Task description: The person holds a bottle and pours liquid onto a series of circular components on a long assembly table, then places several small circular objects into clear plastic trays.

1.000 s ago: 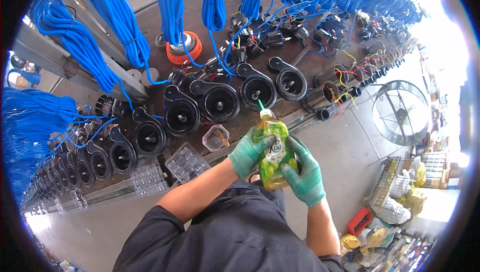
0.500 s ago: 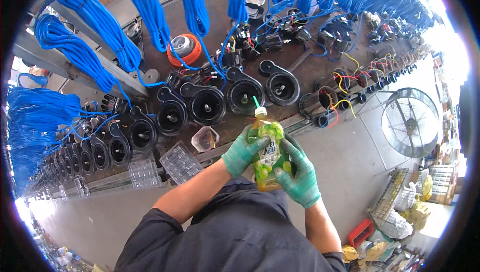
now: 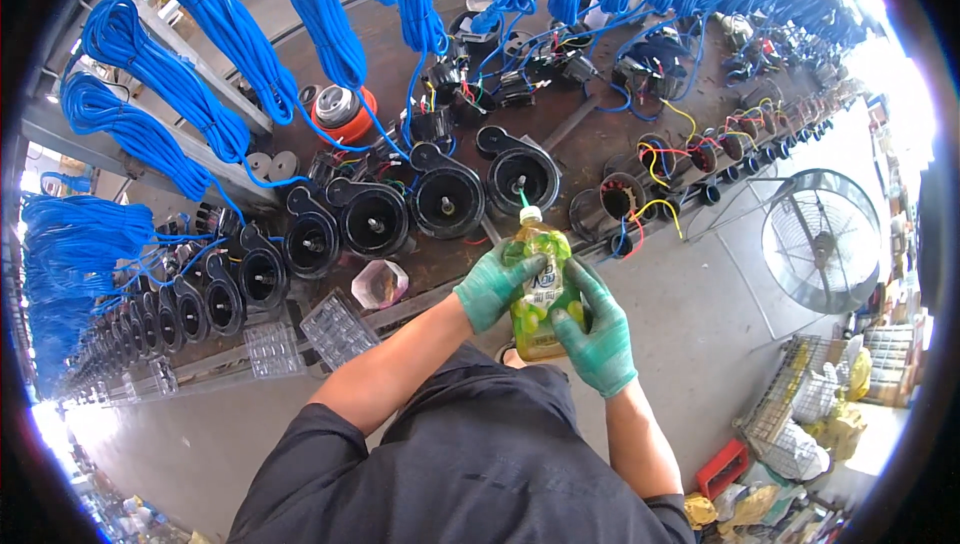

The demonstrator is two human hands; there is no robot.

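Note:
Both my hands wear green-coated gloves and hold a clear plastic bottle (image 3: 541, 316) with a green label and yellowish liquid inside. My left hand (image 3: 494, 289) wraps its left side; my right hand (image 3: 602, 332) grips the right side. From the white cap (image 3: 530, 214) a thin green spout (image 3: 524, 198) points away from me. Its tip lines up with the metal shaft in the rightmost round black housing (image 3: 546, 184); whether they touch I cannot tell. Left of it stands another black housing (image 3: 447, 231) of the same kind, in a long curving row.
Blue cable coils (image 3: 325, 29) hang above the bench (image 3: 545, 124). An orange ring-shaped part (image 3: 347, 131), wired motor parts and metal cylinders (image 3: 618, 201) lie there. A clear cup (image 3: 380, 285) and plastic trays (image 3: 338, 328) sit at the near edge. A floor fan (image 3: 822, 242) stands right.
The bottle's spout has shifted from the second housing from the right to the rightmost one. My view has turned, so the bench items appear further left. Both hands keep their hold.

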